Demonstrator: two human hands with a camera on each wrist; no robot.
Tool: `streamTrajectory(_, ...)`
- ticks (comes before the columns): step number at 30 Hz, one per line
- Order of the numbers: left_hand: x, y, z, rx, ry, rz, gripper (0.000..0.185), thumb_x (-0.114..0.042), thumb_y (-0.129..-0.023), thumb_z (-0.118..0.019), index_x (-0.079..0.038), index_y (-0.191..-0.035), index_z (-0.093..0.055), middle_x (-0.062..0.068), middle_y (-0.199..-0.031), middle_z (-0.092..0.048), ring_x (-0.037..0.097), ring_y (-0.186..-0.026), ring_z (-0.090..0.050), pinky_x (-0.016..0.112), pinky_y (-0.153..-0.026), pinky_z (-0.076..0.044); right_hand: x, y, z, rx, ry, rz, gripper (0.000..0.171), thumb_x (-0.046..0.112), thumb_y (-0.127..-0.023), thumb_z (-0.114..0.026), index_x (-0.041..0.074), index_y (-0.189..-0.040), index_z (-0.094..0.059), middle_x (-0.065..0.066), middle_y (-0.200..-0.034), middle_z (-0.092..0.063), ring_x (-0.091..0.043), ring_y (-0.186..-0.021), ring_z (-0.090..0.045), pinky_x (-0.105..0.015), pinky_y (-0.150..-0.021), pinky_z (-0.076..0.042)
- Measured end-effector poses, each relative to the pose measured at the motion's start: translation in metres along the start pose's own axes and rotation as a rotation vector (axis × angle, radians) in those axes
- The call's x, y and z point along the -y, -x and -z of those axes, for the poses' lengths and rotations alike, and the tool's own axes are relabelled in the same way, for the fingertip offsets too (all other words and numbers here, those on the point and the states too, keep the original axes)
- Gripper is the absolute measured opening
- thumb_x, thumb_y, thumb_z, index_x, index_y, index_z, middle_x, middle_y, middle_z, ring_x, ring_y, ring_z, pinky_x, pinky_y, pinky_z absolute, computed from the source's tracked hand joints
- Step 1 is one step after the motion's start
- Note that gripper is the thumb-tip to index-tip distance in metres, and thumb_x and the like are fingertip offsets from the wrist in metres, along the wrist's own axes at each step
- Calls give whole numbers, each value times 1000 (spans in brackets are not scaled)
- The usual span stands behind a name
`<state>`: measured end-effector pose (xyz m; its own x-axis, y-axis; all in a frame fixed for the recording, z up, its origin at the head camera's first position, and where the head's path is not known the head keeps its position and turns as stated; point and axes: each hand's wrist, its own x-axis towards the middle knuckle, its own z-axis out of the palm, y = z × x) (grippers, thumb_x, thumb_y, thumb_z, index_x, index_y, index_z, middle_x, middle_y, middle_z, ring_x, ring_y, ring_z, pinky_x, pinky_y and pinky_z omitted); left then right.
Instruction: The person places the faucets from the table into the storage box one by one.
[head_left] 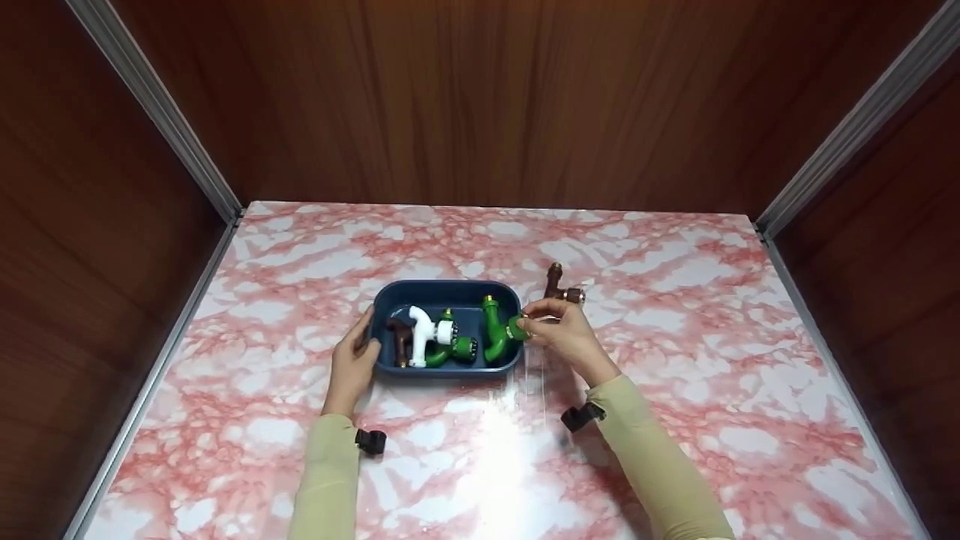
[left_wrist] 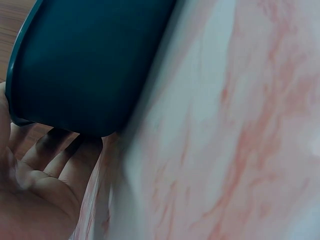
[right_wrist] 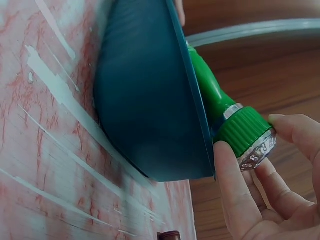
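I see my right hand (head_left: 561, 328) pinching the green cap end of a green fitting (head_left: 498, 335), fingertips (right_wrist: 295, 131) curled round the ribbed collar. That end pokes over the right rim of the blue tray (head_left: 450, 291) while the rest of the fitting lies inside it. My left hand (head_left: 352, 364) rests against the tray's left end, fingers (left_wrist: 60, 160) fairly straight and tucked along the tray wall, steadying it and gripping nothing.

The tray sits near the middle of the counter (head_left: 675, 420). Inside it lie a white fitting (head_left: 421, 334), a dark brown one (head_left: 400, 339) beside it, and another green piece (head_left: 457, 349).

By my reading, most of the sorting is done. One brown fitting (head_left: 559, 286) stands outside on the counter, just beyond the tray's far right corner.
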<state>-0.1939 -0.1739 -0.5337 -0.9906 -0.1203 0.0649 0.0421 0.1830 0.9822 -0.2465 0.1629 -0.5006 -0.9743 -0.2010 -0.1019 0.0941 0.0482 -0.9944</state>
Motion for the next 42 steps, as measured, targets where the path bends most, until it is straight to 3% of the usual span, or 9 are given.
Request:
streamTrajectory(5,0,0,0,6,-3,-10,55,0,-94,-47,-13,-147,-41,12,-152,-30,24,-139,-26,40,-107,-34,1,1,-2,-9,24,8,31,7,-82,-74,-9,-106,-63,-14,-97,-61,-21,-83,-66,-51,-81,-53)
streamTrajectory(12,1,-1,-1,-3,1,-26,54,2,-93,-47,-11,-146,-42,14,-151,-32,24,-139,-27,41,-107,-35,29,15,-9,15,52,5,32,1,-83,-71,-16,-108,-61,-18,-98,-62,-23,-85,-66,-51,-83,-52)
streamTrajectory(20,-1,1,-1,-3,-9,-1,54,0,-94,-48,-14,-146,-42,13,-151,-32,25,-139,-28,40,-107,-34,36,14,-16,14,110,8,31,2,-82,-73,-16,-106,-63,-19,-94,-64,-25,-82,-66,-40,-73,-57)
streamTrajectory(26,-2,1,0,0,-12,4,55,1,-94,-47,-13,-146,-41,13,-151,-32,25,-139,-28,40,-107,-35,26,4,-16,15,190,39,29,5,-81,-75,-14,-103,-66,-20,-95,-67,-20,-78,-66,-39,-70,-57)
streamTrajectory(33,-2,0,0,6,-19,12,55,-1,-94,-46,-14,-147,-40,11,-152,-31,25,-138,-30,40,-107,-34,8,-7,-22,17,171,66,29,8,-80,-77,-10,-101,-66,-14,-93,-66,-21,-78,-66,-39,-69,-58)
streamTrajectory(42,32,-12,0,-25,-27,17,55,-6,-95,-48,-28,-145,-44,2,-151,-33,17,-137,-32,37,-107,-35,4,-6,-33,19,127,68,22,6,-80,-77,-4,-96,-67,-12,-88,-63,-23,-79,-66,-35,-67,-58)
